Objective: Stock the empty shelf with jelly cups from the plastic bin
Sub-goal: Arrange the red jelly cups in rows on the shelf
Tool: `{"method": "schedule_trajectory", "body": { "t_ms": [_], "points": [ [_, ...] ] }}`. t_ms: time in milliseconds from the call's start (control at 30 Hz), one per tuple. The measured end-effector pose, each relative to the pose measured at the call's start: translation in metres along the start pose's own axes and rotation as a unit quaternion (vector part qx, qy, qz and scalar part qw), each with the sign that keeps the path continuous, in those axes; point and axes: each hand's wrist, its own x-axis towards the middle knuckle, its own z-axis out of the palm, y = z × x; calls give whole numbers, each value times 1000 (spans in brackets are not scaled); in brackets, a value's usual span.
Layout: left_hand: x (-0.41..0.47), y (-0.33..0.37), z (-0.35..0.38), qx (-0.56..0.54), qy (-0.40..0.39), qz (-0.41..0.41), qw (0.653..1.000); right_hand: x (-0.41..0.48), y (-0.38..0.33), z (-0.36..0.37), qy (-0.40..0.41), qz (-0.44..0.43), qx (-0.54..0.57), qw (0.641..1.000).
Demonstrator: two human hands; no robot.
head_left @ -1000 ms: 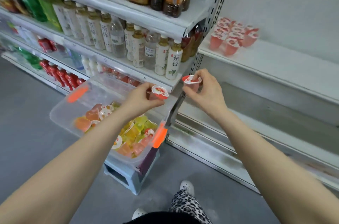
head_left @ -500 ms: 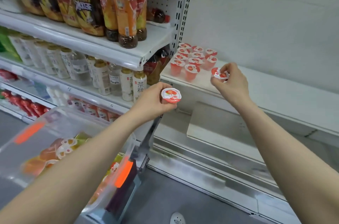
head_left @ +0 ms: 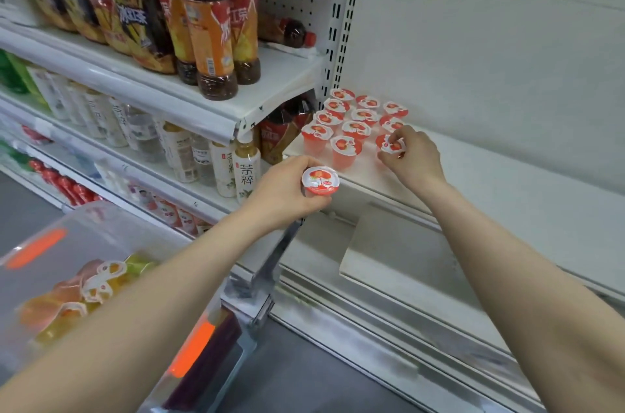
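My right hand [head_left: 411, 158] pinched a jelly cup [head_left: 391, 146] at four o'clock of the stocked cups [head_left: 351, 121] on the shelf [head_left: 507, 182]. My left hand [head_left: 287, 189] curled round a second cup [head_left: 320, 180] at seven. Light and soft-walled, I judged, so best gripped at the rim.

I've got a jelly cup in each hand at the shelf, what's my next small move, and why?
Probably set down and release the jelly cup your right hand pinches: it is over the shelf, in line with the rightmost column of cups. The left hand holds a second cup.
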Motion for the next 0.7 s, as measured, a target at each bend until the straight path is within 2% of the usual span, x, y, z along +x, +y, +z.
{"method": "schedule_trajectory", "body": {
  "t_ms": [167, 300, 533, 700],
  "points": [
    [14, 9, 11, 36, 6, 24, 999, 9, 9, 5, 2, -34, 26, 999],
    [25, 22, 20, 113, 14, 74, 991, 8, 19, 1, -9, -82, 18, 996],
    [56, 52, 42, 218, 72, 136, 964, 8, 43, -28, -7, -210, -154, 966],
    [81, 57, 60, 262, 76, 110, 956, 13, 58, -42, 18, -208, -190, 959]
  ]
}}
